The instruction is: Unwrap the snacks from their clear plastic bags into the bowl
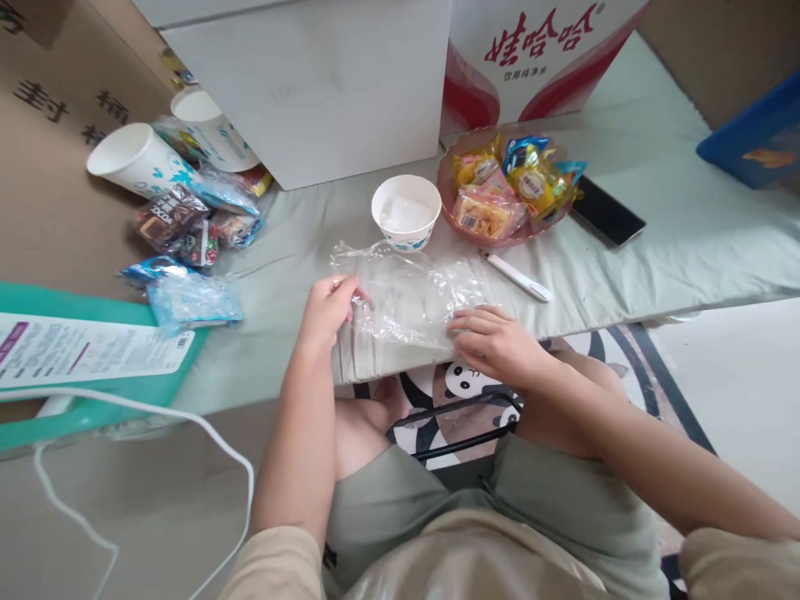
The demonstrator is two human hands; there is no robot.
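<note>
Pale green cloth covers the low counter (656,225), and the white paper cup (406,212) standing on it serves as landmark. Just in front of the cup, toward the person, a crumpled clear plastic bag (406,292) lies flat near the counter's front edge. The left hand (328,308) is curled at the bag's left edge, thumb and fingertips pinched on the film. The right hand (493,337) rests on the bag's right corner with fingers bent and loosely closed, pressing the plastic; whether it actually pinches it cannot be told. Right of the cup, touching or nearly so, sits a pink bowl (450,204) heaped with wrapped snacks (512,179). A white pen-like stick (517,276) lies in front of that bowl, and a dark phone (606,214) lies beyond the bowl's right side. Far left of the cup, two more paper cups (137,158) lie tipped among loose snack packets (187,229). Behind the cup stands a white box (312,83).
</note>
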